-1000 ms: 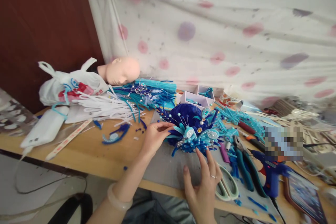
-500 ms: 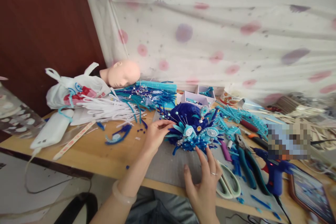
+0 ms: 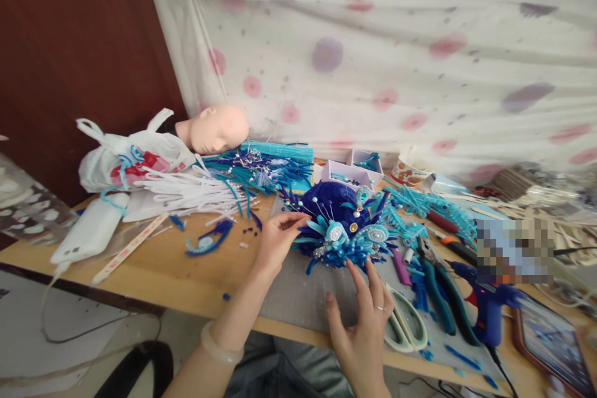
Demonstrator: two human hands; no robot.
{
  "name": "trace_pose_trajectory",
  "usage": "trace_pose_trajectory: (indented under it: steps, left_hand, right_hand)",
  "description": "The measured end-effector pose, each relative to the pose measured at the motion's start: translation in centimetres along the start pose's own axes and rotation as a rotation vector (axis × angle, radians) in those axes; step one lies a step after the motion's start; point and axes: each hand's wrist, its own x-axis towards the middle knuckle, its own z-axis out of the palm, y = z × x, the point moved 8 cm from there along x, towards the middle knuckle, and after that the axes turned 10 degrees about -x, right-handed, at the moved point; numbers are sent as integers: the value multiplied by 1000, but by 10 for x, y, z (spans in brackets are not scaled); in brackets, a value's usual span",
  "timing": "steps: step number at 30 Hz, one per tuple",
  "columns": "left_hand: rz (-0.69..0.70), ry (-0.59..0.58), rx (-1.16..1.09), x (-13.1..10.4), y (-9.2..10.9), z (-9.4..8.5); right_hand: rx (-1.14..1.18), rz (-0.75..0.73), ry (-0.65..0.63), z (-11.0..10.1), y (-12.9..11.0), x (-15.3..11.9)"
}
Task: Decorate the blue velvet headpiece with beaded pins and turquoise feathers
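A blue beaded headpiece sits on a grey mat, with light-blue petals, pearl clusters and bead-tipped stems standing up from it. At its left edge my left hand is closed, thumb and fingers pinching by the outer light-blue petals; the exact bit between the fingertips is hard to see. My right hand is open below the front, fingers spread, two fingertips at the lower blue fringe. Beside the right hand lie pale green-handled scissors.
Pliers, a blue glue gun and a phone lie at the right. Lilac boxes stand behind the headpiece. At the back left are a mannequin head, white stems and a plastic bag.
Both hands and the headpiece stay in nearly the same place. The camera view has shifted very slightly.
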Motion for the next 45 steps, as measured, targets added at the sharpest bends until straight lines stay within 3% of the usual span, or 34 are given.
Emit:
trace_pose_trajectory:
  steps: [11,25,45]
  left_hand:
    - [36,27,-94,-5,11,5]
    - [36,47,-117,-7,7,6]
    - [23,-11,-72,-4,3,9]
  right_hand:
    - [15,-13,-16,1,6,-3]
    - [6,1,-23,2,5,-3]
    - [-4,7,-17,1,3,-1]
